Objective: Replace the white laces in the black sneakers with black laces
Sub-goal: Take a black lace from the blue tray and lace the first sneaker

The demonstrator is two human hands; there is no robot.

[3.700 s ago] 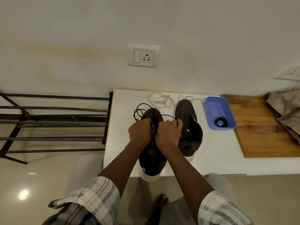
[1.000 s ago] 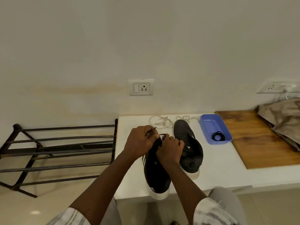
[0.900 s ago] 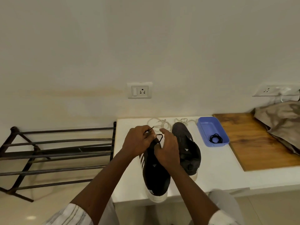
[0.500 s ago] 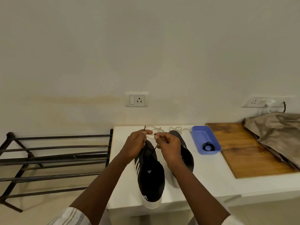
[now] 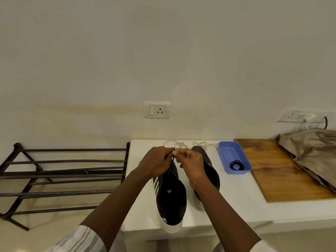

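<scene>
Now, my left hand (image 5: 156, 161) and my right hand (image 5: 191, 163) each pinch the black lace (image 5: 172, 161) above the sneaker (image 5: 171, 197), white laces (image 5: 177, 143) behind.

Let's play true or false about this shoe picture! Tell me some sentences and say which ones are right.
1. The left hand and right hand both pinch a black lace above the nearer sneaker. True.
2. The blue tray is empty. False: a coiled black lace lies in it.
3. The white laces lie on the table, behind the sneakers. True.
4. The metal rack stands on the person's right. False: it stands to the left of the table.
</scene>
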